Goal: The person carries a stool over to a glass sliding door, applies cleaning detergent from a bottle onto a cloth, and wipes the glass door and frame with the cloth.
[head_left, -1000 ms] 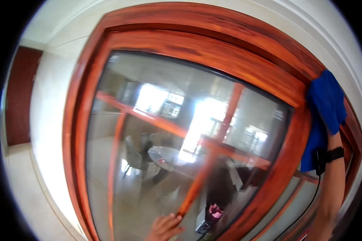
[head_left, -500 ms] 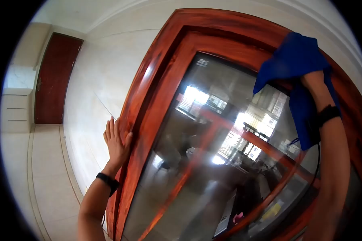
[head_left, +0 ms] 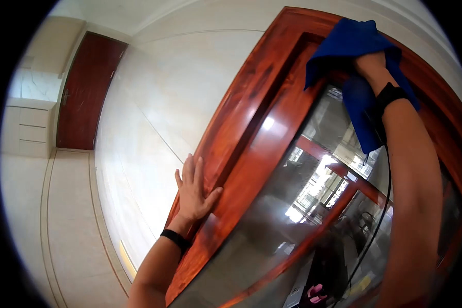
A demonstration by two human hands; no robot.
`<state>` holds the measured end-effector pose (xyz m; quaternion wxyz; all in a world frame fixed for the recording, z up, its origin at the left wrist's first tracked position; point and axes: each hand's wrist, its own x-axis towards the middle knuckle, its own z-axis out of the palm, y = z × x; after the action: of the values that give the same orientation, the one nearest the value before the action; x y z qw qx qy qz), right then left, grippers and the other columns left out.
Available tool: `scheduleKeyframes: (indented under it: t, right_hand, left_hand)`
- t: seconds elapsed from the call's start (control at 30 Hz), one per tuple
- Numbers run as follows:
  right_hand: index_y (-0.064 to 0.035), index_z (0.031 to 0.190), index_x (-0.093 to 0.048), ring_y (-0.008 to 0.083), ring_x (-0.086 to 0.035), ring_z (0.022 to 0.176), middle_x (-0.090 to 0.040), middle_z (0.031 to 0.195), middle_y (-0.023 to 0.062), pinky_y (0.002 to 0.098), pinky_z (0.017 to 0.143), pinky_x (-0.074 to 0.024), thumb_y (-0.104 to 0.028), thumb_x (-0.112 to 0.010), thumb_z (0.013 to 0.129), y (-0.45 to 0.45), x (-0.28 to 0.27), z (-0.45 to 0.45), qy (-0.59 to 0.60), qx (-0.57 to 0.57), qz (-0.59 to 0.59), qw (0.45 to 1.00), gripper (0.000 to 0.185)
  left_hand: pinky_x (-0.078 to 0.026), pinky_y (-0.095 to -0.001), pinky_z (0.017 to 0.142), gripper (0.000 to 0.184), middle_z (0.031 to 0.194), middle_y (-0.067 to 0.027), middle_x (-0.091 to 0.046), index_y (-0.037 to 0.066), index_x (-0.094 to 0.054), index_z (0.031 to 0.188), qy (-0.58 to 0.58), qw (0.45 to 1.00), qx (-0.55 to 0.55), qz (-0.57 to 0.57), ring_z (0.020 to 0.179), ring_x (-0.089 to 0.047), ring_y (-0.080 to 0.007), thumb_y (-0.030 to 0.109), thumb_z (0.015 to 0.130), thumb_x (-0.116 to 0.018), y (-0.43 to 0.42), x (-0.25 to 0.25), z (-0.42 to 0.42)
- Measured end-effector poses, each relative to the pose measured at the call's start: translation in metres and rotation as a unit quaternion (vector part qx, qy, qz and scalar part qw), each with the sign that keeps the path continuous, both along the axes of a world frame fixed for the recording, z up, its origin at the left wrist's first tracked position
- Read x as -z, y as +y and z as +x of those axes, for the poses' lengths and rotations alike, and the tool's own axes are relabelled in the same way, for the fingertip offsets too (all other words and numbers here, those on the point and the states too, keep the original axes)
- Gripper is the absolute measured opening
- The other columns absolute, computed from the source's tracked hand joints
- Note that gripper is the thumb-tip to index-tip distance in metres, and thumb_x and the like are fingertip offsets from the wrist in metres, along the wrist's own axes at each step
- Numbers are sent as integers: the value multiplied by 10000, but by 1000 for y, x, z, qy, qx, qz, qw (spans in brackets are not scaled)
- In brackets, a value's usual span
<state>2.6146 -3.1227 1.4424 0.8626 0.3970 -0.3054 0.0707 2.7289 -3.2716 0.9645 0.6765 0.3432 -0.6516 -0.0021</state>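
Note:
A large reddish-brown wooden frame (head_left: 251, 108) stands tilted in my view, with a dark reflective glass pane (head_left: 272, 226) set inside it. My right hand (head_left: 370, 64) presses a blue cloth (head_left: 344, 43) on the frame's upper part, near the top corner of the glass. Its fingers are mostly hidden under the cloth, part of which hangs down over the pane. Lower down, my left hand (head_left: 192, 192) rests with spread fingers on the left edge of the frame. Both wrists wear black bands, and a thin dark cable runs down from the right one.
Pale wall panels (head_left: 143, 113) lie directly behind the frame. At far left are a dark red door (head_left: 90, 92), a white drawer unit (head_left: 33, 128) and a tiled floor (head_left: 72, 205) with a border strip. Windows and a pink item reflect in the glass.
My right hand has slid the blue cloth leftward along the frame's top, toward its upper left corner. My view has shifted, and my left hand stays on the frame's left edge.

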Motion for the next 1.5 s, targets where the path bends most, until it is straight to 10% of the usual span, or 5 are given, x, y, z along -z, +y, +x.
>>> scheduleKeyframes:
  t: [0.77,0.93,1.0,1.2,1.5]
  right_hand:
    - [-48,1193,-549,367,-537,1130,-555,1230,205,428,963,-433,-181,-520,869,-137,33,-2,123,26,223,967,351]
    - [-28,1098,-605,354,-581,1065,-606,1161,192,423,924,-459,-173,-501,864,-134,149,5,125,-84,342,928,294]
    - [-30,1210,-562,331,-508,1195,-564,1254,181,394,1025,-379,-233,-493,881,-145,218,8,-117,-271,424,856,393]
    - [-88,1207,-556,299,-460,1237,-509,1312,158,417,1061,-322,-325,-422,947,-153,495,-7,-258,-123,494,821,376]
    - [-64,1071,-612,332,-579,1033,-622,1079,185,428,898,-437,-252,-487,896,23,827,-54,-635,-185,630,407,286]
  left_hand:
    - [-116,-641,1059,925,1503,-270,-159,80,-212,1477,16,999,19,-21,1384,-190,-427,469,772,-667,-15,8,4]
    - [-67,-594,1093,975,1523,-252,-117,66,-188,1479,-23,998,-22,61,1418,-127,-386,562,782,-655,5,4,10]
    - [-54,-591,1097,981,1523,-254,-113,66,-207,1474,-35,995,-53,76,1422,-109,-385,559,766,-673,22,25,30]
    - [-133,-568,1091,781,1437,-261,-296,75,-413,1349,-50,983,-99,147,1354,-246,-415,426,740,-754,115,145,120]
    - [-351,-462,1012,362,1283,-225,-498,27,-598,1050,-42,867,-233,439,1223,-446,-385,137,740,-750,381,334,350]
